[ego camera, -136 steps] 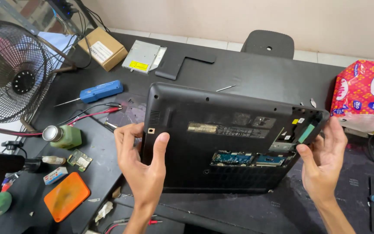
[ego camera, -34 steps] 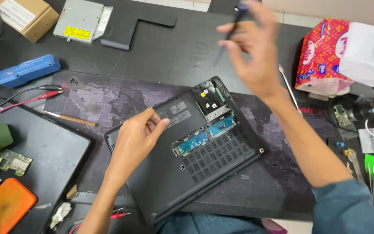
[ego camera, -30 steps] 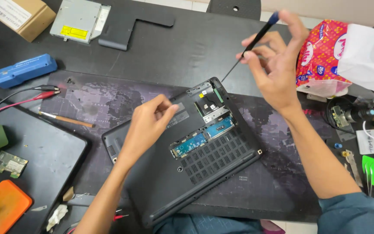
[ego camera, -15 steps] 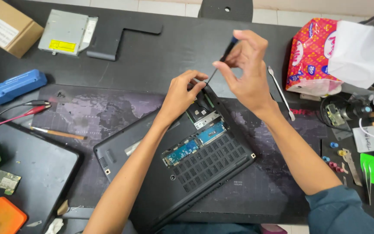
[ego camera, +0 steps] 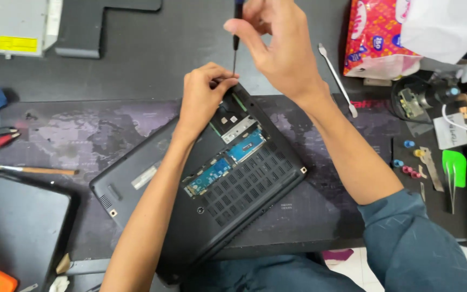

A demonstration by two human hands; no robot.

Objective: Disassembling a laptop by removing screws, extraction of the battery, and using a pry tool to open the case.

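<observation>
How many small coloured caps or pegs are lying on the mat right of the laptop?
4: a blue cap, a yellow cap, a second blue cap, and a pink pair that may be two; more could hide under the right forearm.

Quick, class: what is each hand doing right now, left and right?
Left hand: fingers pinched at the screwdriver tip, resting on the laptop corner.
Right hand: closed, holding the screwdriver upright.

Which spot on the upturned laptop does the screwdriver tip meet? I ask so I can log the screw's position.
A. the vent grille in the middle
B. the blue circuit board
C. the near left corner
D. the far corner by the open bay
D: the right hand holds the screwdriver upright, tip at the far corner of the laptop, where the left hand steadies it.
</observation>
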